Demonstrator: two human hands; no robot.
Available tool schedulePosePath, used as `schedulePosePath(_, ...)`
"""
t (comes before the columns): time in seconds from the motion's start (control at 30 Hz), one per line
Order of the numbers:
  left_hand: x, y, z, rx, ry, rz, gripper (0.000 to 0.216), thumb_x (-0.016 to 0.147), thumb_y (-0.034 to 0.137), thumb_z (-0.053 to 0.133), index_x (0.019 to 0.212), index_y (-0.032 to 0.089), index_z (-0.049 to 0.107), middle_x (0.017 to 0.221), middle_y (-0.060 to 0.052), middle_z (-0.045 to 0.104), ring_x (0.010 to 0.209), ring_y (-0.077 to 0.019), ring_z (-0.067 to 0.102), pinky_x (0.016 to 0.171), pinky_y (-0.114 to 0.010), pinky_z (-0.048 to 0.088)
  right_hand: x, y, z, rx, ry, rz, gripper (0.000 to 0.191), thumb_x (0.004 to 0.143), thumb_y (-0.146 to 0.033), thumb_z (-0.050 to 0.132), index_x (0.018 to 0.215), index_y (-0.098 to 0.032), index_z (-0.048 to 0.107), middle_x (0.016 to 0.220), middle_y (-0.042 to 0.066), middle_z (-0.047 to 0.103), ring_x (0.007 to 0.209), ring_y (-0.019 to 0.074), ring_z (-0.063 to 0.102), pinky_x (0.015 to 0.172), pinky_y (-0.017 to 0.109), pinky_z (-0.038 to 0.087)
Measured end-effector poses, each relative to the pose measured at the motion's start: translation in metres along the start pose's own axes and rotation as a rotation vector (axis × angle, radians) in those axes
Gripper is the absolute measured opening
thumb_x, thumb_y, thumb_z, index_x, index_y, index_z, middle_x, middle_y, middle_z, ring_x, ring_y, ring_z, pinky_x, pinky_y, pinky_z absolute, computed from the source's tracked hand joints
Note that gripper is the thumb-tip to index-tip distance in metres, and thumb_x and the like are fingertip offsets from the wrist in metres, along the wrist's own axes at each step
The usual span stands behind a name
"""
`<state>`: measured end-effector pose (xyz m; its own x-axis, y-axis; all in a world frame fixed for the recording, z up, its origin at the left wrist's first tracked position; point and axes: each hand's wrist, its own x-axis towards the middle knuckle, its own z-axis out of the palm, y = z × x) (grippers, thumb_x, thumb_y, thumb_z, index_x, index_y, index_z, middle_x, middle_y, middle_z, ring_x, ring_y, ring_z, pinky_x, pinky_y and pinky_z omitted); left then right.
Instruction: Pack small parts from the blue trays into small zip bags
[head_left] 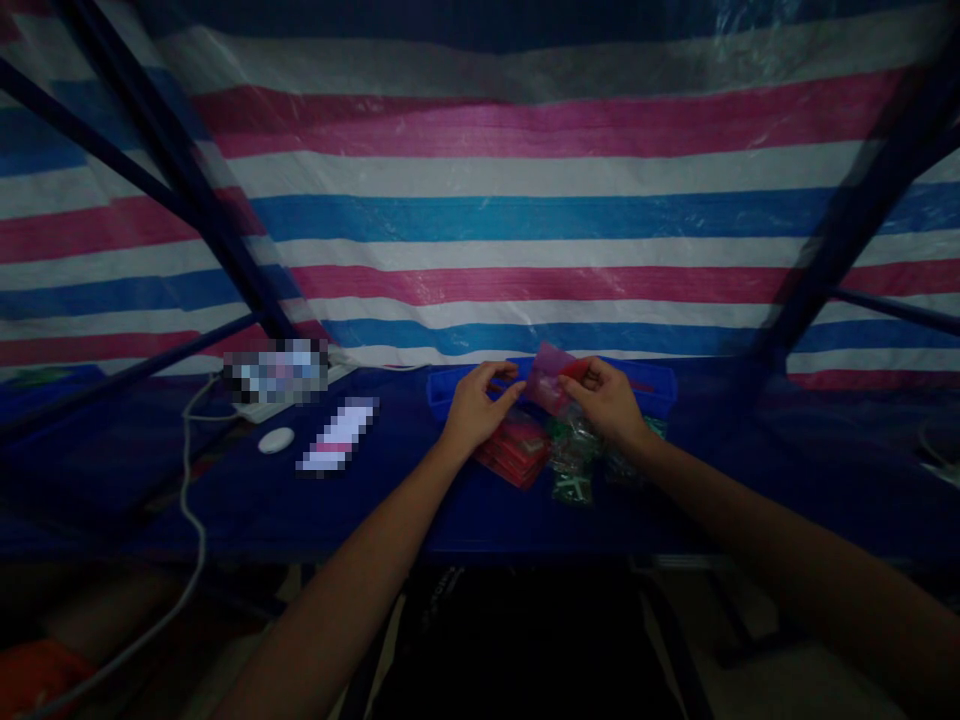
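My left hand and my right hand are raised together over the blue table. Between them they hold a small pink clear plastic packet by its two sides. A thin red piece pokes out at my right fingertips. Under the hands lies a stack of red packets and a heap of small clear bags with green parts. A blue tray stands just behind the hands.
At the left of the table are a power strip with a white cable, a small white oval object and a blurred flat item. A striped tarp hangs behind on dark blue poles.
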<state>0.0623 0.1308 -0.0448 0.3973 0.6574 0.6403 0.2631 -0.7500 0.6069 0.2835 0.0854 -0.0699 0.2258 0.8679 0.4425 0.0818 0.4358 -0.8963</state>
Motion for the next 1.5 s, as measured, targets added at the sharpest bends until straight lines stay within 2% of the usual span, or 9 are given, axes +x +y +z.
schedulePosePath(0.1, -0.002, 0.007, 0.0, 0.063, -0.045, 0.079, 0.029, 0.094, 0.038, 0.07, 0.117, 0.021, 0.072, 0.114, -0.009, 0.073, 0.102, -0.0222, 0.069, 0.089, -0.037, 0.056, -0.001, -0.003, -0.001, -0.01, 0.051, -0.01, 0.033, 0.077, -0.045, 0.082, 0.088, -0.023, 0.062, 0.086, 0.002, 0.073, 0.083, 0.0212, 0.071, 0.083, 0.037, 0.059)
schedulePosePath(0.23, -0.006, 0.015, 0.004, 0.066, -0.215, 0.139, 0.039, 0.089, 0.043, 0.075, 0.122, 0.022, 0.071, 0.118, -0.009, 0.074, 0.105, -0.0249, 0.069, 0.094, -0.039, 0.054, -0.01, -0.017, 0.007, 0.078, -0.168, 0.022, 0.036, 0.077, -0.047, 0.083, 0.1, -0.024, 0.069, 0.104, 0.005, 0.076, 0.099, 0.0227, 0.072, 0.098, 0.041, 0.056)
schedulePosePath(0.33, -0.006, 0.01, 0.005, 0.069, -0.214, 0.073, 0.028, 0.097, 0.039, 0.064, 0.115, 0.021, 0.075, 0.111, -0.008, 0.076, 0.099, -0.0253, 0.071, 0.09, -0.038, 0.055, -0.014, -0.025, 0.011, 0.126, -0.261, 0.035, 0.037, 0.078, -0.05, 0.082, 0.103, -0.025, 0.072, 0.108, 0.006, 0.076, 0.101, 0.0231, 0.072, 0.101, 0.043, 0.056)
schedulePosePath(0.6, -0.002, -0.003, 0.002, -0.02, -0.101, -0.075, 0.033, 0.099, 0.041, 0.06, 0.117, 0.019, 0.075, 0.111, -0.007, 0.078, 0.099, -0.0252, 0.072, 0.091, -0.038, 0.056, -0.006, -0.016, 0.004, -0.01, 0.002, -0.097, 0.044, 0.078, -0.047, 0.084, 0.112, -0.025, 0.068, 0.112, 0.007, 0.073, 0.1, 0.023, 0.07, 0.088, 0.038, 0.059)
schedulePosePath(0.77, -0.004, -0.001, 0.005, -0.094, -0.212, -0.058, 0.032, 0.098, 0.042, 0.061, 0.118, 0.019, 0.074, 0.11, -0.007, 0.078, 0.099, -0.0243, 0.073, 0.089, -0.038, 0.058, -0.008, -0.015, 0.005, 0.029, -0.218, -0.001, 0.041, 0.075, -0.048, 0.084, 0.106, -0.023, 0.073, 0.108, 0.006, 0.077, 0.099, 0.0261, 0.072, 0.093, 0.043, 0.059)
schedulePosePath(0.97, -0.001, 0.0, 0.003, 0.071, 0.038, 0.051, 0.033, 0.094, 0.031, 0.069, 0.125, 0.021, 0.067, 0.12, -0.01, 0.07, 0.103, -0.0214, 0.069, 0.088, -0.037, 0.058, 0.0, -0.001, 0.001, 0.053, -0.011, 0.012, 0.035, 0.076, -0.048, 0.083, 0.093, -0.022, 0.067, 0.096, 0.006, 0.076, 0.089, 0.023, 0.073, 0.088, 0.04, 0.059)
schedulePosePath(1.1, -0.004, 0.01, 0.002, 0.13, -0.072, 0.174, 0.024, 0.099, 0.034, 0.062, 0.119, 0.024, 0.071, 0.117, -0.008, 0.07, 0.109, -0.021, 0.066, 0.097, -0.039, 0.055, 0.002, 0.001, -0.001, 0.031, 0.05, -0.016, 0.037, 0.074, -0.048, 0.085, 0.086, -0.023, 0.06, 0.087, 0.003, 0.074, 0.084, 0.0212, 0.071, 0.084, 0.037, 0.058)
schedulePosePath(1.33, -0.007, 0.013, 0.004, 0.14, -0.206, 0.105, 0.034, 0.097, 0.046, 0.063, 0.119, 0.022, 0.073, 0.11, -0.009, 0.074, 0.1, -0.0246, 0.069, 0.091, -0.039, 0.054, -0.012, -0.025, 0.008, 0.067, -0.32, 0.045, 0.034, 0.08, -0.053, 0.08, 0.097, -0.025, 0.073, 0.104, 0.005, 0.076, 0.094, 0.0222, 0.072, 0.096, 0.042, 0.056)
schedulePosePath(1.5, -0.004, 0.006, 0.002, 0.034, -0.155, -0.009, 0.034, 0.104, 0.041, 0.051, 0.12, 0.022, 0.074, 0.113, -0.008, 0.076, 0.103, -0.0246, 0.071, 0.093, -0.039, 0.055, -0.008, -0.019, 0.007, 0.019, -0.105, -0.018, 0.038, 0.08, -0.053, 0.08, 0.102, -0.024, 0.071, 0.101, 0.006, 0.073, 0.091, 0.0218, 0.07, 0.082, 0.037, 0.06)
